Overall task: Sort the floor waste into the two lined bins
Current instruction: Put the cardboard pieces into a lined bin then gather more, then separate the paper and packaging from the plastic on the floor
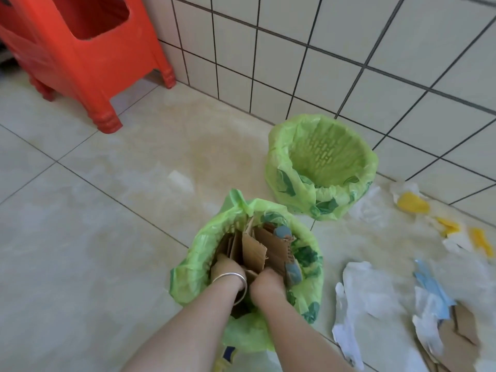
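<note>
Stiff, light, sharp-edged: cardboard pieces [257,251] standing upright and crowded in the near bin [188,267], lined in thin green plastic. Likely to spring back and jam unless pushed down flat along the grain; best pressed on the top edges or taken by a flat face, never by a torn corner. Liner probably easy to tear on those edges.

Empty by contrast: far bin [322,157], same green liner, standing by the tiled wall, apart from the near one.

Scattered on the floor [94,210] to the right: white plastic film [365,285], limp and slippery, better bunched in a fist than pinched; more brown cardboard scraps [461,334] at the lower right edge, half under the film; a blue strip [432,288]; yellow-and-white wrappers [413,202] near the wall, soft and weightless by the look.

Both forearms reaching steeply down into the near bin, wrists close together. Left hand [228,267], silver bangle at the wrist, sunk among the cardboard, fingers hidden: grip impossible to tell. Right hand [268,280] curled, knuckles up, seemingly closed on a cardboard edge just beside the left.
</note>
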Demonstrator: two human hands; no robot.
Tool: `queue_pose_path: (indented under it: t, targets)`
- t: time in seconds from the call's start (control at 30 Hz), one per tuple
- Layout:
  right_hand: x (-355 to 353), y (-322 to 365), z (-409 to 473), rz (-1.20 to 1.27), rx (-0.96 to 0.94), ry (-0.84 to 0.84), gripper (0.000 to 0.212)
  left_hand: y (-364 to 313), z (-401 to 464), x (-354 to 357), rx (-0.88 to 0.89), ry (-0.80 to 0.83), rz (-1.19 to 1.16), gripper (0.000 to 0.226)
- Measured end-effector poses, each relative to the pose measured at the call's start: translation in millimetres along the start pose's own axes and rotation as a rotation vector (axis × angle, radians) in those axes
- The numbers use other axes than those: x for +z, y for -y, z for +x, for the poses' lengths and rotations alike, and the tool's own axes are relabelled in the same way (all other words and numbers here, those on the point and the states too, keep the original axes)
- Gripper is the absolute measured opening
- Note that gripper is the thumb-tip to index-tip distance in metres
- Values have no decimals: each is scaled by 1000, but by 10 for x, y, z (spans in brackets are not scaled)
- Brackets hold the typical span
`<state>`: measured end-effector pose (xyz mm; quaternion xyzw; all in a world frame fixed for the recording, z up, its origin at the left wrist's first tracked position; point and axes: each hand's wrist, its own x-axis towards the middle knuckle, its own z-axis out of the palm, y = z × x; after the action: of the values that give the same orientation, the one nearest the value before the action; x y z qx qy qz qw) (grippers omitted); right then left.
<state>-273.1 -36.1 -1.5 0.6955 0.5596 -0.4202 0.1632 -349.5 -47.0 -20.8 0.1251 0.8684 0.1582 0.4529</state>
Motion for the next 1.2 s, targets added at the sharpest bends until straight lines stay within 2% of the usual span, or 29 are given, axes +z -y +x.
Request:
queue_pose_path:
  t: [0.1,0.23,0.3,0.4,0.47,0.63,0.77,0.9,1.07,1.2]
  targets:
    - [-61,24,-69,70,-21,18,36,-10,-67,-25,44,10,-42,70]
    - [-216,-11,-331,245,-81,-31,48,-75,-391,-198,76,-93,30,49]
    - [-314,-8,-480,315,-148,-87,51,-139,-524,-291,114,-151,44,50]
    - [-588,-84,-818,415,-270,-220,41,-289,-911,-433,314,-267,86,47]
    - [-802,-206,-1029,456,-325,-285,34,-438,-1243,-465,481,-262,154,40]
    - [-1281,-828,-1376,595,-335,-382,27,-805,-2070,-101,792,-66,322,26]
    - [-1611,-1510,-1439,704,-233,-448,27,-1030,-2554,528,922,80,437,24]
    - [-1953,-2288,-1375,688,-142,-479,28,-1139,-2830,1301,935,237,433,22]
    - [-2191,-3293,-1083,625,-5,-367,19,-1053,-2978,2202,875,458,389,19]
    - [-2127,-3883,-691,598,104,-333,18,-853,-2731,2703,792,514,411,19]
